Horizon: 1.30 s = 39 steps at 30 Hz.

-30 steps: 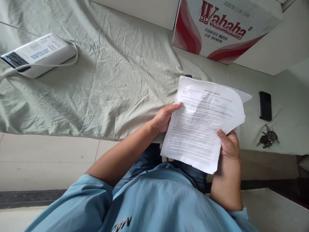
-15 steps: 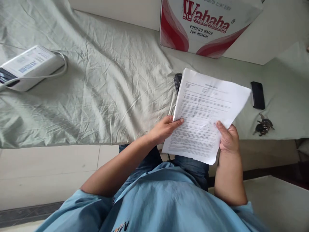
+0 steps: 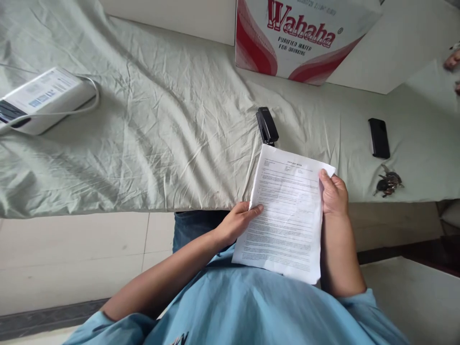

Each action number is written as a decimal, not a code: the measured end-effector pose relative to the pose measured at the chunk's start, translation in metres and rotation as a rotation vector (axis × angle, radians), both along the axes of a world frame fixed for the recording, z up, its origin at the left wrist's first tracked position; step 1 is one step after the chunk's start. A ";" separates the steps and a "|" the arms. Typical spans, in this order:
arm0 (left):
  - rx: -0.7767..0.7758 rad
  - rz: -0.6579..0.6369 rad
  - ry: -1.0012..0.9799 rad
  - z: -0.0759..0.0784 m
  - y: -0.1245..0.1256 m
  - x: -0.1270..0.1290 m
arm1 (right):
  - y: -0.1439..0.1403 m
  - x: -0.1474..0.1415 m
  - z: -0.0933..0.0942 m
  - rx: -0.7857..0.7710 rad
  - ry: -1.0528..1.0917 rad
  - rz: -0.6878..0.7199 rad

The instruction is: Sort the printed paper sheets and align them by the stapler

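Left hand [image 3: 239, 221] grips the left edge of a stack of printed sheets [image 3: 287, 211], thumb laid on the printed face and fingers curled behind; right hand [image 3: 333, 194] pinches the right edge near the far corner, thumb on top and the other fingers hidden under the paper. Both hands hold the sheets close to the body, above the near edge of the bed, with the near end of the paper over the blue shirt [image 3: 251, 311] and the far end reaching over the pale green bedsheet [image 3: 161, 134]. The stack is tilted slightly, its heading at the far end; the small print cannot be read.

Just beyond the far edge of the sheets lies a black stapler [image 3: 266, 126], near the paper; whether the two touch cannot be told. To the right on the bedsheet lie a black phone [image 3: 378, 138] and, nearer, a bunch of keys [image 3: 387, 182], both well apart from the paper. At far centre stands a red-and-white Wahaha carton [image 3: 305, 38]. At far left rests a white device [image 3: 39, 98] with a white cable [image 3: 91, 103] looped beside it. Fingertips of another person [image 3: 453, 62] show at the far right edge.
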<state>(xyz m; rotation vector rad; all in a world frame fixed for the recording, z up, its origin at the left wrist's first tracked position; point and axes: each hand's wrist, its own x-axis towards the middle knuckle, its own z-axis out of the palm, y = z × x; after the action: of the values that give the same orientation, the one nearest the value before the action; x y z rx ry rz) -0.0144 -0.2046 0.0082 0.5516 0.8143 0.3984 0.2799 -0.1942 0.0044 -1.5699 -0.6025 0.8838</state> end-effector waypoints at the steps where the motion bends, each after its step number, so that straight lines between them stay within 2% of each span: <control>1: -0.016 0.012 -0.008 -0.001 -0.002 0.001 | 0.002 0.001 -0.001 0.000 -0.025 -0.017; 3: -0.032 0.028 -0.012 -0.004 -0.007 0.002 | 0.004 0.002 -0.003 0.004 -0.078 -0.022; 5: -0.022 0.031 -0.009 -0.008 -0.011 0.003 | 0.005 0.004 -0.004 0.003 -0.146 0.039; 8: 0.089 -0.042 0.019 -0.008 -0.009 -0.002 | 0.007 0.007 -0.003 -0.002 -0.286 0.147; 10: 0.248 -0.134 0.061 -0.001 0.000 -0.009 | 0.009 0.012 0.000 0.005 -0.372 0.186; 12: 0.435 -0.157 0.106 0.012 0.016 -0.019 | 0.013 0.020 0.005 0.013 -0.439 0.229; 14: 0.597 -0.099 0.186 0.027 0.038 -0.027 | 0.021 0.029 0.012 0.023 -0.496 0.287; 16: 0.829 -0.020 0.332 0.041 0.064 -0.030 | 0.031 0.036 0.018 0.030 -0.546 0.360; 19: 1.117 0.021 0.548 0.052 0.102 -0.018 | 0.050 0.040 0.027 0.022 -0.608 0.487; 21: 1.280 -0.058 0.607 0.050 0.122 -0.003 | 0.061 0.040 0.031 0.016 -0.620 0.547; 22: 1.322 -0.145 0.610 0.047 0.129 0.006 | 0.066 0.039 0.033 0.011 -0.613 0.570; 25: 1.365 -0.356 0.639 0.034 0.140 0.029 | 0.077 0.039 0.033 0.000 -0.560 0.614; 28: 1.344 -0.471 0.708 0.019 0.141 0.041 | 0.085 0.045 0.025 -0.024 -0.521 0.618; 33: 1.332 -0.436 0.802 0.005 0.139 0.043 | 0.095 0.049 0.014 -0.154 -0.401 0.622; 36: 1.348 -0.392 0.812 0.003 0.138 0.043 | 0.096 0.043 0.014 -0.141 -0.296 0.545; 39: 1.380 -0.414 0.838 0.001 0.134 0.043 | 0.092 0.039 0.012 -0.094 -0.216 0.489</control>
<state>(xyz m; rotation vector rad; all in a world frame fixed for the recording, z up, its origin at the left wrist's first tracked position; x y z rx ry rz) 0.0286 -0.0702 0.0095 2.2399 1.1022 0.2893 0.3188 -0.1018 0.0168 -1.6431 -1.1464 1.1217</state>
